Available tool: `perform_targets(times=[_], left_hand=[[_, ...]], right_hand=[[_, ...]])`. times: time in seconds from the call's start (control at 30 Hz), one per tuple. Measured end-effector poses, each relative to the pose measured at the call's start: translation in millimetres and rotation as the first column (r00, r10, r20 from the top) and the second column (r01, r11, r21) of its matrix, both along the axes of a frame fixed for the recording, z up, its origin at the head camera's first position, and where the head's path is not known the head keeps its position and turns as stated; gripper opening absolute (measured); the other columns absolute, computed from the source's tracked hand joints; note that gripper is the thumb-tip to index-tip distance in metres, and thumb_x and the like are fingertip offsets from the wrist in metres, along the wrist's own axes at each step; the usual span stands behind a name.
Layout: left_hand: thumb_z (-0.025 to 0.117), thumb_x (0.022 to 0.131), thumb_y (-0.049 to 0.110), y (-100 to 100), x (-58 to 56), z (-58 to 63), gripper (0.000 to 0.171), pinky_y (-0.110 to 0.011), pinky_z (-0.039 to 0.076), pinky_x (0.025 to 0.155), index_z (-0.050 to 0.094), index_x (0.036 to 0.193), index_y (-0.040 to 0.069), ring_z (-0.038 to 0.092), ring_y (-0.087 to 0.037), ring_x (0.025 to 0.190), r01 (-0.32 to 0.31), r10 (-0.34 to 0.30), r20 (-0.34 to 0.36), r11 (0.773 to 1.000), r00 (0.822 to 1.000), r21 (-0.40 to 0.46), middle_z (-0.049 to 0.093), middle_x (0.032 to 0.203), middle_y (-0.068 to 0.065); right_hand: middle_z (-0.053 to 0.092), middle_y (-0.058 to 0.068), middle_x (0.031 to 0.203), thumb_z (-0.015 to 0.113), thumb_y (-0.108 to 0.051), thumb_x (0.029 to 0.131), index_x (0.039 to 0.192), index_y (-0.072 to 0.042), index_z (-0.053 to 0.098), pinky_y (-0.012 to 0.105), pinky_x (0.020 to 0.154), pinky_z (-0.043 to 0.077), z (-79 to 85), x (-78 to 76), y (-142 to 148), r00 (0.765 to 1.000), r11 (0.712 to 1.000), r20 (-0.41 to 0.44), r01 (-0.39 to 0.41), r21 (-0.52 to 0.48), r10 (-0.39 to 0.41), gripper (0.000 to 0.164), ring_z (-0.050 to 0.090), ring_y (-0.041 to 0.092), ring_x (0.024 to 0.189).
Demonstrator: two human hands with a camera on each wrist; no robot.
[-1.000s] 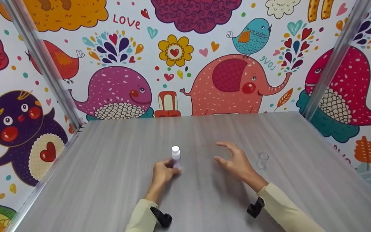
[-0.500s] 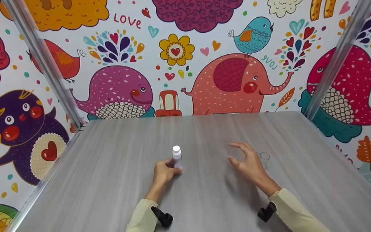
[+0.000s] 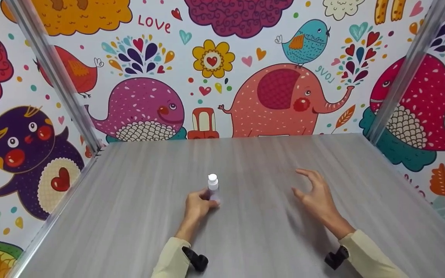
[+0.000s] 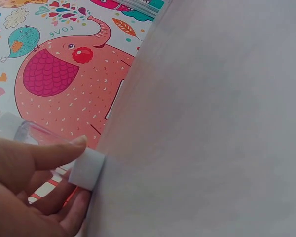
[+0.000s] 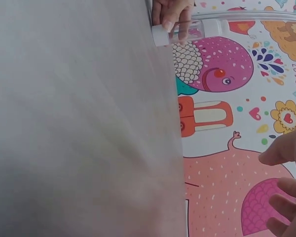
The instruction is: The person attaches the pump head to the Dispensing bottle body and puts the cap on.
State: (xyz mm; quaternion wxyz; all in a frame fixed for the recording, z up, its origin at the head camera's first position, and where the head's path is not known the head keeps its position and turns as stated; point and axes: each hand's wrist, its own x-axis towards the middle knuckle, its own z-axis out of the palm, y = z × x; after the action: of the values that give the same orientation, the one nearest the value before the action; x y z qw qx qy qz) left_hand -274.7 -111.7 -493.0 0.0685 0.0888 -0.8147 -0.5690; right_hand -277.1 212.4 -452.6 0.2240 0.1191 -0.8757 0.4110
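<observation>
My left hand [image 3: 196,206] grips a small upright bottle [image 3: 213,185] low on its body, on the table in the head view. The bottle has a white top, a clear body and a white base; in the left wrist view the thumb lies across the bottle [image 4: 88,168] just above that base. To the right, my right hand [image 3: 319,199] is held over the table with thumb and fingers spread apart and nothing between them. Its spread fingers also show at the right edge of the right wrist view. The clear cup seen earlier is hidden behind this hand.
The grey wood-grain table [image 3: 160,166] ends at a wall [image 3: 242,23] with cartoon animals. Metal posts stand at its back left [image 3: 58,73] and back right [image 3: 404,77] corners. A black wrist camera [image 3: 195,258] sits on each sleeve.
My right hand has moved rightward, away from the bottle, and now covers the spot where the clear cup stood. The left hand keeps its hold on the bottle in place.
</observation>
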Motion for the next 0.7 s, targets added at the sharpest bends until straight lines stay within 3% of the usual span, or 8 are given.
perform_targets(times=[0.17,0.37,0.7], left_hand=[[0.081,0.073,-0.004,-1,0.1,0.2,0.043,-0.048,0.053,0.096,0.072,0.115,-0.005,0.068,-0.032,0.105,0.004,-0.004,-0.014,1.000,1.000,-0.009,0.073,0.112,-0.023],[0.081,0.072,-0.004,-1,1.6,-0.3,0.046,-0.048,0.054,0.096,0.071,0.117,-0.005,0.068,-0.032,0.105,0.008,-0.008,-0.022,1.000,1.000,-0.002,0.073,0.112,-0.024],[0.080,0.074,-0.003,-2,0.4,0.7,0.048,-0.047,0.053,0.097,0.069,0.120,-0.006,0.067,-0.033,0.108,0.010,-0.010,-0.009,1.000,1.000,0.023,0.072,0.116,-0.025]], right_hand=[[0.057,0.023,0.133,0.077,0.001,0.080,0.131,0.001,0.059,0.059,0.099,0.044,-2.6,3.6,7,1.000,1.000,0.005,0.020,0.014,-0.020,0.054,0.051,0.040,0.125],[0.059,0.023,0.130,0.078,0.002,0.078,0.131,0.001,0.059,0.056,0.092,0.045,-9.8,6.5,17,0.996,0.997,-0.064,0.067,0.045,-0.064,0.056,0.055,0.040,0.118],[0.047,0.028,0.141,0.074,-0.007,0.086,0.139,0.004,0.049,0.064,0.107,0.033,-5.7,5.8,36,0.993,0.997,0.091,0.081,0.000,-0.080,0.059,0.041,0.047,0.134]])
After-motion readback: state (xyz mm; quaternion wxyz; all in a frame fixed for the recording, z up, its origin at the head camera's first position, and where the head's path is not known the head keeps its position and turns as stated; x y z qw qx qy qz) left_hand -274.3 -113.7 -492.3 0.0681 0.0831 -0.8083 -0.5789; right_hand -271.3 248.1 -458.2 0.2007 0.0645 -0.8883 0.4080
